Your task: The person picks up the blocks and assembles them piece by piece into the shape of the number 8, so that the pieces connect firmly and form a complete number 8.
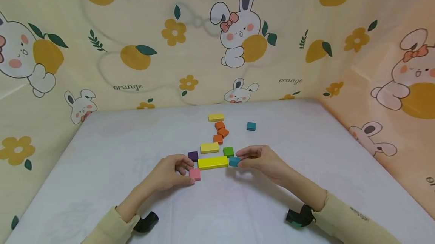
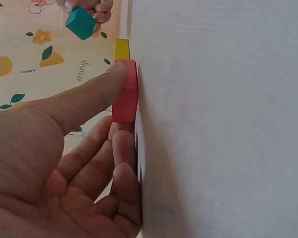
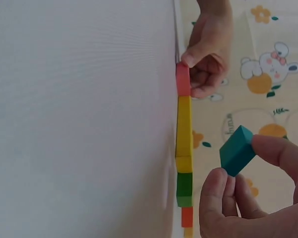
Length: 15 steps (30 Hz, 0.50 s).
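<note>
My left hand (image 1: 171, 172) pinches a pink block (image 1: 195, 174) between thumb and fingers, down on the white table. That block sits by the near left end of a long yellow block (image 1: 213, 163). In my right hand (image 1: 263, 161) a teal block (image 1: 234, 161) is pinched between thumb and fingertips. The right wrist view shows this teal block (image 3: 237, 151) raised off the table and tilted. Behind the long yellow block stand a purple block (image 1: 193, 156), a shorter yellow block (image 1: 209, 148) and a green block (image 1: 228, 151).
Farther back, orange blocks (image 1: 222, 132) form a crooked line toward another yellow block (image 1: 216, 118). A second teal block (image 1: 251, 126) lies apart at the back right. Printed cloth walls (image 1: 204, 59) enclose the white table (image 1: 136, 130) at the back and sides.
</note>
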Tool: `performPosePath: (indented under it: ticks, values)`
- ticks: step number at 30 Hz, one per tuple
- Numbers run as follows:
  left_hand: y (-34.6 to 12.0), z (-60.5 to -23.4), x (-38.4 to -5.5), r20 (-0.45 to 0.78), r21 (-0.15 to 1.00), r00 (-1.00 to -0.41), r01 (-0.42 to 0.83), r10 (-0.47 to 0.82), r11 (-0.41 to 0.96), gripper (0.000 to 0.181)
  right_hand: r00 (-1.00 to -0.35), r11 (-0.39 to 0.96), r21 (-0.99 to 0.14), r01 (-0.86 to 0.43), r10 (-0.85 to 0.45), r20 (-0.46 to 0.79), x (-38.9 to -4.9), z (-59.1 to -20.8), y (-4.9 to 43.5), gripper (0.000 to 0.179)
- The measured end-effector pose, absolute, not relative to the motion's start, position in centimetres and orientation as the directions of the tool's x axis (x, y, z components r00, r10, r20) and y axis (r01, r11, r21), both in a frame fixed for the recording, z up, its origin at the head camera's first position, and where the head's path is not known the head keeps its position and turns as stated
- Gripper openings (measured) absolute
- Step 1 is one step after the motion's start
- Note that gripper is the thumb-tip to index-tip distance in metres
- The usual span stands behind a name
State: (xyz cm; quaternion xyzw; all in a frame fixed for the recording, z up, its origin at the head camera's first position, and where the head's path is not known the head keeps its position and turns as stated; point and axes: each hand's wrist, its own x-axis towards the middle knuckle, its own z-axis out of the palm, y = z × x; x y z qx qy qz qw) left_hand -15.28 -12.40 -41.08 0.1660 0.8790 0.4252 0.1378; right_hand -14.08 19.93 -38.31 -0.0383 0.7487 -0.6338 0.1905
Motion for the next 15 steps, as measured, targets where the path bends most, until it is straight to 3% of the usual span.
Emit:
performPosePath:
  ticks: [15]
  values:
    - [-12.35,-41.12,-15.33,-0.095,0.796,-0.905,0.181,0.414,0.578,0.042,-0.917,0.254,-0.952,0.173,-0.312,-0.249,-15.01,-38.54,19.49,0.038]
